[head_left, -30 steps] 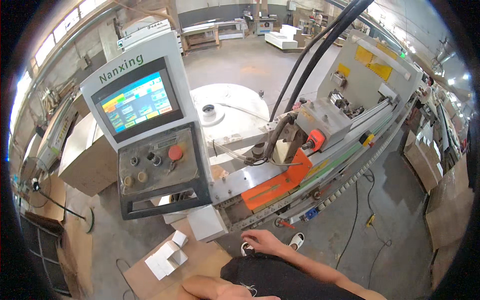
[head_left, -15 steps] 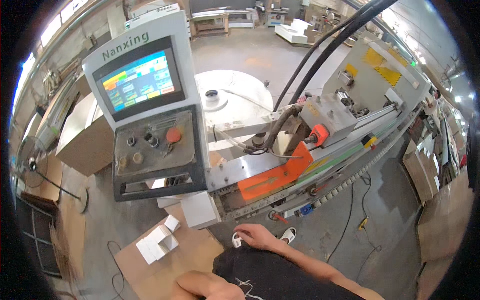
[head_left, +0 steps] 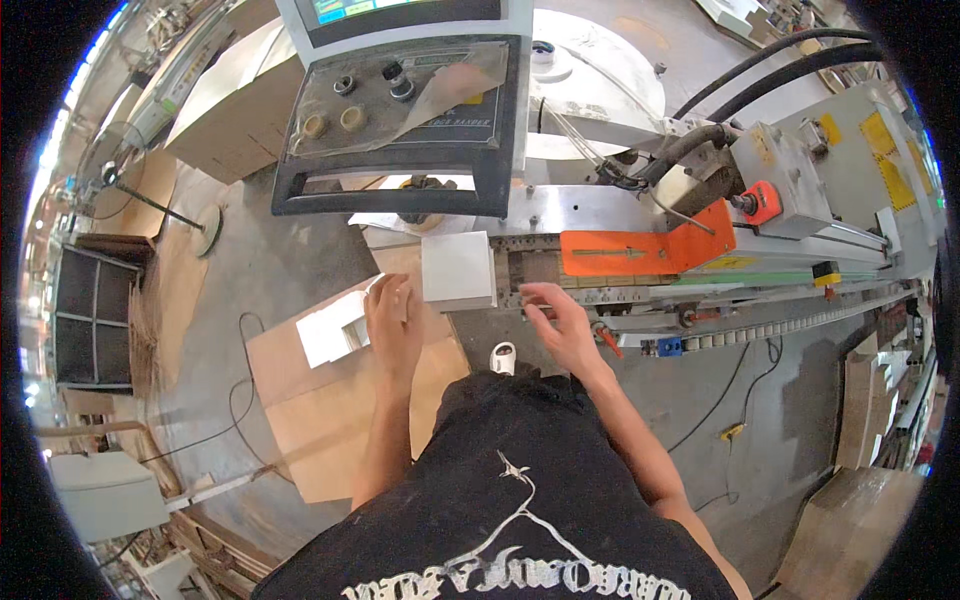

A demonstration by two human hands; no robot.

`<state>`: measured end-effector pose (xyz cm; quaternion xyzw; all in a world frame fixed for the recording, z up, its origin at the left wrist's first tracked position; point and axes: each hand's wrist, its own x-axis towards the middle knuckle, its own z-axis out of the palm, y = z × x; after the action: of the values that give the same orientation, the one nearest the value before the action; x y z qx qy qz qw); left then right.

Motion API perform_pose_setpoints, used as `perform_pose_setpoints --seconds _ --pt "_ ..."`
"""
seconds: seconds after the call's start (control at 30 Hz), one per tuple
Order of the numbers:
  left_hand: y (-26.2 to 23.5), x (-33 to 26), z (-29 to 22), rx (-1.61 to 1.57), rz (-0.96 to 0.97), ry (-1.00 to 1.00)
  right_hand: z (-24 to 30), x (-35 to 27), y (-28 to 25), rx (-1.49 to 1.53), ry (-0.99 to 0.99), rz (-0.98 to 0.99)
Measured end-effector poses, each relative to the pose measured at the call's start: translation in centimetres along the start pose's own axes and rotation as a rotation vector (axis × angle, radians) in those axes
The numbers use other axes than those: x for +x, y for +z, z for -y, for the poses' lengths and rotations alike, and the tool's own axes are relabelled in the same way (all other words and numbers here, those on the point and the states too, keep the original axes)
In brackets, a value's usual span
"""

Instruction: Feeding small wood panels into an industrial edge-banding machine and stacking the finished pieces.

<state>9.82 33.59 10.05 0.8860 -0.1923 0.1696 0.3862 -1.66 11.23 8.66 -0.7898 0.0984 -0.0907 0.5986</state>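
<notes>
A stack of white rectangular panels (head_left: 456,266) rests at the left end of the machine bed, its top face plain. Just left of it is my left hand (head_left: 393,318), fingers stretched upward with nothing visible in them. Past the stack's right side, by the front edge of the bed, my right hand (head_left: 562,325) reaches in with thumb and forefinger apart and nothing between them. Both hands look clear of the stack. Beyond my left hand, several white pieces (head_left: 332,332) lie lower down on a brown board (head_left: 375,425), partly hidden by that hand.
A control panel (head_left: 400,105) with knobs, a loose clear cover and a black handle overhangs the bed. An orange guard (head_left: 640,248) stands to the right, near a red-capped knob (head_left: 762,203). Cables (head_left: 715,400) trail on the floor. A stand fan (head_left: 160,205) is at left.
My view has tipped down toward the bed. Both hands have risen from near my body to either side of the white panel stack.
</notes>
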Motion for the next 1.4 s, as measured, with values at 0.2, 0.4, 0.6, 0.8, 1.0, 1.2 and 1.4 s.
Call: perform_pose_setpoints --seconds 0.2,0.4,0.6,0.8,1.0,1.2,1.4 --pt "2.3 -1.5 3.1 -0.102 0.176 -0.066 -2.6 2.0 3.6 -0.021 0.010 0.080" --pt "1.8 -1.2 2.6 -0.449 0.334 -0.539 -3.9 1.5 3.7 -0.059 0.016 0.150" --pt "2.7 -1.8 0.2 -0.726 0.356 -0.515 -5.5 -1.6 1.3 0.387 0.156 -0.037" --pt "5.5 -3.1 -5.5 -0.809 0.731 -0.588 -9.1 -5.3 -2.4 0.393 0.211 -0.285" --pt "12.7 -5.9 -4.1 -0.861 0.871 -0.645 -11.1 -2.0 -4.6 -0.005 0.203 -0.367" --pt "13.7 -7.0 -2.0 -0.860 0.798 -0.594 -12.6 -4.2 -2.1 0.076 0.250 -0.437" --pt "13.9 -6.6 -2.4 -0.945 0.881 -0.618 -12.8 -2.1 0.4 0.796 0.371 -0.497"
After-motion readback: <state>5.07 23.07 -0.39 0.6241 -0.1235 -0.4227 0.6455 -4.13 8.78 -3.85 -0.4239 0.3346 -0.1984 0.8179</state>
